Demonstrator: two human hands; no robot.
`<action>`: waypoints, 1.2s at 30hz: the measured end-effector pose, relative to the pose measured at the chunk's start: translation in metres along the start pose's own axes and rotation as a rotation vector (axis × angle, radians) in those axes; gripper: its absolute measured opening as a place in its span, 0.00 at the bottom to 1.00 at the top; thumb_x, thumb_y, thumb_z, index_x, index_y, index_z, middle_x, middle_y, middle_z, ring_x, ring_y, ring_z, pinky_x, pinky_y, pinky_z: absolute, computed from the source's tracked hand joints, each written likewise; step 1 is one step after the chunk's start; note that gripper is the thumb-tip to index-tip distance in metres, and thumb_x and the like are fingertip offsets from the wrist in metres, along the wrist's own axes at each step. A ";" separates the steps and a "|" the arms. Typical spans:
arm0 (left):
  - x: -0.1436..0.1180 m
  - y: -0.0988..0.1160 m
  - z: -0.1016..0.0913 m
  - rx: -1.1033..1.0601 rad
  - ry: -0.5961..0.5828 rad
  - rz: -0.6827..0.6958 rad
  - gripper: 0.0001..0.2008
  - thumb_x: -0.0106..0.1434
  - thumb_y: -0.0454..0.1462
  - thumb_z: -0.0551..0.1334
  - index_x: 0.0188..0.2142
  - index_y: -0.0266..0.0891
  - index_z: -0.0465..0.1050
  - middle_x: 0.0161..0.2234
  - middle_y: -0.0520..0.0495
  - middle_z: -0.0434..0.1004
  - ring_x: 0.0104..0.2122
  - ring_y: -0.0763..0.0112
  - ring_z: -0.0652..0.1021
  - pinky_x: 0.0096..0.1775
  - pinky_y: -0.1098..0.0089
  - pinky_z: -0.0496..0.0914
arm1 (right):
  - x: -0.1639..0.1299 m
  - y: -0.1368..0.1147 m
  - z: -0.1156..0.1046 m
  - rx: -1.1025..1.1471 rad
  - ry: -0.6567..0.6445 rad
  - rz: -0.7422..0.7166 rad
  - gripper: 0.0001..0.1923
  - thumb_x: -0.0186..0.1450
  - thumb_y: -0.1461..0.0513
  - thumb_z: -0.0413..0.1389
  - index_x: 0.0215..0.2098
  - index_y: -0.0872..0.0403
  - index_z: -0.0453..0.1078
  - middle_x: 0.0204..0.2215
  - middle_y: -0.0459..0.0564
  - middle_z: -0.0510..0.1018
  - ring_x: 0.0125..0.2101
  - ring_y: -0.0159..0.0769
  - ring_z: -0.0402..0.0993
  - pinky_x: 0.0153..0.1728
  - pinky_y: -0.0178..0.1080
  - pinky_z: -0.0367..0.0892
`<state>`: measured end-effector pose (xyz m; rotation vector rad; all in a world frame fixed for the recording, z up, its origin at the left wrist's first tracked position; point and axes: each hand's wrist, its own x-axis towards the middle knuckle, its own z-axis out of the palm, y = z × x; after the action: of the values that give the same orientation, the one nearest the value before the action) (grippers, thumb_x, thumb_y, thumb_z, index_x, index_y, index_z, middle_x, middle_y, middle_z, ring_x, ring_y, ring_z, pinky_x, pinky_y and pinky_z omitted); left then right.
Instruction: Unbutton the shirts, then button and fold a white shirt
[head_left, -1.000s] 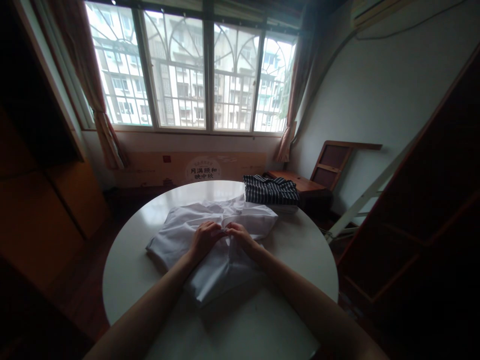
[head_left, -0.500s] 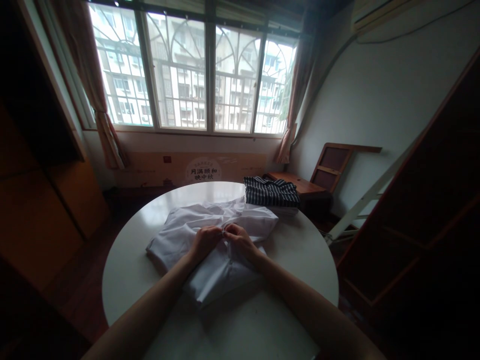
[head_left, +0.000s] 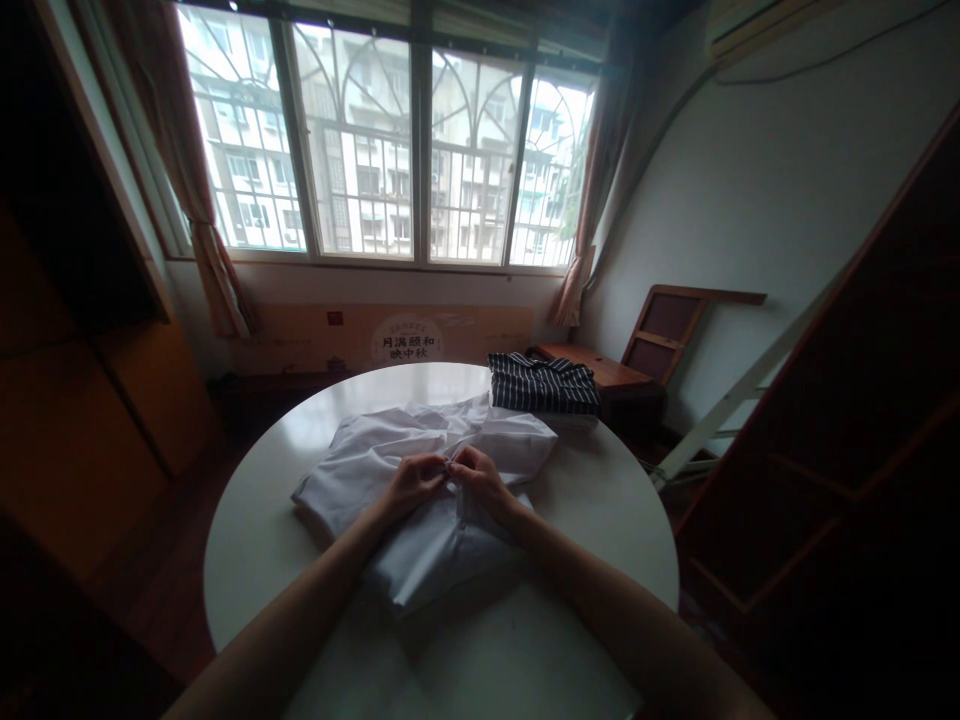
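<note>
A white shirt (head_left: 375, 450) lies spread and wrinkled on a round white table (head_left: 600, 520). Over its middle, my left hand (head_left: 415, 478) pinches the front of the fabric between thumb and fingers. Close against it, my right hand (head_left: 478, 473) grips the same spot from the other side, the fingertips of both hands almost touching. A strip of the shirt's front runs down from between the hands toward me. Whether a button sits between the fingertips is too small to tell.
Folded black-and-white striped clothing (head_left: 544, 383) rests at the table's far right edge, on something white. Beyond it stands a wooden chair (head_left: 652, 335). A dark wooden panel (head_left: 825, 450) leans at the right, and a printed carton (head_left: 300, 335) stands under the window.
My fingers have shifted slightly at the pinched spot, the right hand's fingertips closing in a little. The shirt and the striped clothing have stayed in place.
</note>
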<state>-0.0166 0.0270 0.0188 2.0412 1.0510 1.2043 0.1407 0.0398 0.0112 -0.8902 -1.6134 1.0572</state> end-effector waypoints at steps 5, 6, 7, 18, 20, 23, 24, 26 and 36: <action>-0.002 0.008 -0.003 -0.108 -0.009 -0.049 0.11 0.51 0.40 0.62 0.32 0.34 0.75 0.30 0.46 0.78 0.30 0.69 0.75 0.32 0.72 0.69 | -0.002 -0.004 -0.001 -0.039 0.011 -0.002 0.10 0.52 0.57 0.55 0.22 0.56 0.61 0.20 0.42 0.64 0.21 0.27 0.59 0.24 0.32 0.56; -0.003 0.009 -0.003 -0.116 -0.006 -0.054 0.11 0.51 0.40 0.62 0.32 0.34 0.75 0.30 0.46 0.78 0.30 0.69 0.75 0.32 0.72 0.69 | -0.002 -0.004 -0.001 -0.057 0.018 -0.004 0.10 0.52 0.57 0.54 0.22 0.56 0.61 0.19 0.42 0.64 0.21 0.28 0.59 0.23 0.32 0.56; -0.003 0.009 -0.003 -0.120 -0.011 -0.056 0.11 0.52 0.40 0.61 0.32 0.34 0.75 0.30 0.46 0.78 0.30 0.69 0.75 0.32 0.72 0.69 | -0.002 -0.005 -0.001 -0.079 0.025 -0.008 0.10 0.52 0.57 0.54 0.22 0.56 0.61 0.19 0.42 0.64 0.21 0.28 0.59 0.23 0.32 0.56; 0.001 -0.002 0.002 0.040 0.014 0.022 0.09 0.52 0.37 0.60 0.29 0.32 0.75 0.26 0.46 0.77 0.26 0.71 0.75 0.28 0.75 0.68 | -0.006 -0.013 0.004 -0.207 0.023 -0.098 0.11 0.53 0.57 0.56 0.23 0.56 0.63 0.20 0.43 0.66 0.23 0.29 0.62 0.25 0.32 0.58; 0.001 -0.004 0.003 0.069 0.033 0.042 0.09 0.52 0.37 0.60 0.29 0.33 0.75 0.26 0.47 0.78 0.26 0.71 0.75 0.28 0.75 0.68 | -0.006 -0.011 0.004 -0.196 0.040 -0.109 0.11 0.54 0.56 0.55 0.22 0.56 0.63 0.20 0.43 0.66 0.22 0.29 0.61 0.25 0.32 0.58; 0.001 -0.005 0.004 0.118 0.057 0.059 0.09 0.52 0.38 0.61 0.28 0.34 0.75 0.25 0.47 0.78 0.25 0.71 0.75 0.28 0.75 0.68 | -0.005 -0.008 0.003 -0.167 0.044 -0.093 0.13 0.54 0.54 0.56 0.21 0.55 0.62 0.19 0.42 0.65 0.21 0.28 0.60 0.23 0.31 0.57; 0.002 -0.005 0.004 0.132 0.064 0.064 0.09 0.52 0.38 0.61 0.28 0.34 0.75 0.25 0.47 0.78 0.25 0.71 0.75 0.28 0.75 0.69 | -0.004 -0.007 0.003 -0.156 0.044 -0.083 0.14 0.54 0.53 0.56 0.21 0.55 0.61 0.19 0.42 0.64 0.21 0.28 0.60 0.23 0.31 0.56; 0.002 -0.005 0.004 0.155 0.075 0.078 0.08 0.52 0.38 0.61 0.28 0.34 0.74 0.25 0.48 0.78 0.24 0.71 0.75 0.28 0.74 0.69 | -0.003 -0.004 0.002 -0.132 0.041 -0.065 0.15 0.53 0.53 0.56 0.21 0.55 0.61 0.18 0.42 0.64 0.21 0.28 0.59 0.22 0.31 0.56; 0.000 -0.003 0.003 0.320 0.104 0.174 0.05 0.53 0.37 0.61 0.29 0.37 0.74 0.26 0.49 0.78 0.26 0.72 0.76 0.30 0.75 0.68 | -0.002 -0.004 0.003 -0.032 0.078 -0.017 0.12 0.52 0.56 0.56 0.20 0.55 0.61 0.19 0.42 0.64 0.21 0.28 0.59 0.23 0.32 0.56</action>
<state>-0.0147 0.0288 0.0147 2.3769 1.1999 1.3094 0.1381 0.0360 0.0142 -0.9267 -1.5739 0.9761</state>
